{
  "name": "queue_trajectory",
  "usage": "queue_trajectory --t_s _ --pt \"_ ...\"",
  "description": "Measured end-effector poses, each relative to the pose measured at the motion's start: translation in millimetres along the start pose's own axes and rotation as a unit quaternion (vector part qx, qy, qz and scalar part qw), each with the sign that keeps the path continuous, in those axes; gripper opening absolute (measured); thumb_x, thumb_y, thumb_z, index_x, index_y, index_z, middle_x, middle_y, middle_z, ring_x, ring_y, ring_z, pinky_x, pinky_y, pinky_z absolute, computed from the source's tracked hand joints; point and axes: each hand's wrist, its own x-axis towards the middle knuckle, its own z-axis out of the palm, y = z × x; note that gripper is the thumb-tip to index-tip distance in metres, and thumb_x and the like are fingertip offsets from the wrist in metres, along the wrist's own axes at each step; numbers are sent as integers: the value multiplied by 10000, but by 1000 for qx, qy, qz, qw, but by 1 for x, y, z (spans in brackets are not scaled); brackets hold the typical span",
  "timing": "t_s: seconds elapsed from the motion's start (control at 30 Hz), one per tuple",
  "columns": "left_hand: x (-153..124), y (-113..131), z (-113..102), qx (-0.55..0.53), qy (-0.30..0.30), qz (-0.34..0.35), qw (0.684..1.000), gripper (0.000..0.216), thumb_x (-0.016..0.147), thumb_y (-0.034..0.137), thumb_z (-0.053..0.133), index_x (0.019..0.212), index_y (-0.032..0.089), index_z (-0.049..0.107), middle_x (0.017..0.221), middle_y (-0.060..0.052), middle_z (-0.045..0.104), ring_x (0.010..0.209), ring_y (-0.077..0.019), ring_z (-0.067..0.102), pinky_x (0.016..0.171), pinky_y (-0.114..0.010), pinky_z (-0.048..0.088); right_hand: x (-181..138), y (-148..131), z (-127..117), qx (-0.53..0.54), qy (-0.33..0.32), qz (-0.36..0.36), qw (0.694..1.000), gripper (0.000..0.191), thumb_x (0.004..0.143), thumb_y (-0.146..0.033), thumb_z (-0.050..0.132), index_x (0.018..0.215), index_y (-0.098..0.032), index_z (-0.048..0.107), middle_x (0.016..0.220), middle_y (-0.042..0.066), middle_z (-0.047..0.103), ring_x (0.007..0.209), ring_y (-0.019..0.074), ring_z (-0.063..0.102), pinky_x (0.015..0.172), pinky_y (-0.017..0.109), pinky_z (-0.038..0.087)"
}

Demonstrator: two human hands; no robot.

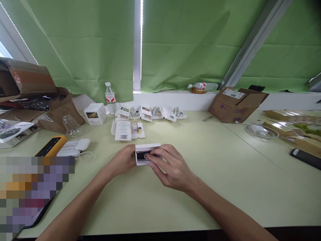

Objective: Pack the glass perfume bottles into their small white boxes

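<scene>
On the pale green table (225,187), before green blinds, a small white box (146,153) is gripped at its left end by the left hand (125,162) while a dark item inside is pinched by the right hand (170,167)

Small packing or product-sorting workroom, office-like. Long pale counter (205,160) under window, green blinds (87,43) drawn. Rows of opened white product boxes (150,113) holding small bottles. Brown shipping cartons (235,103) at both ends, barcode labels, water bottle (110,98), phone (306,157), charger cable.
</scene>
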Motion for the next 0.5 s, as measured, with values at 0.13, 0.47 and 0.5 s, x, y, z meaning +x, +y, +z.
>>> queue_trajectory --t_s 0.13,0.47,0.5 --pt "1 4 -2 -7 3 -15 1000 258 823 254 590 1071 220 658 1008 -33 686 865 -200 624 744 -267 482 -1 4 0 -5 9 3 1000 256 840 -245 642 1083 -166 638 974 104 665 938 241 578 810 420 503" --pt "2 18 -9 -61 71 -64 994 382 791 425 662 1107 213 631 1051 -32 698 935 -233 643 819 -330 509 0 11 1 6 2 44 999 233 857 -194 609 1090 -195 627 1021 103 652 1028 245 583 872 441 523" --pt "2 16 -8 -54 84 -62 993 384 784 432 670 1092 209 620 1033 -35 695 930 -231 643 814 -335 512 0 11 1 7 3 46 999 234 860 -181 602 1092 -197 624 1026 104 651 1032 247 581 873 443 523"
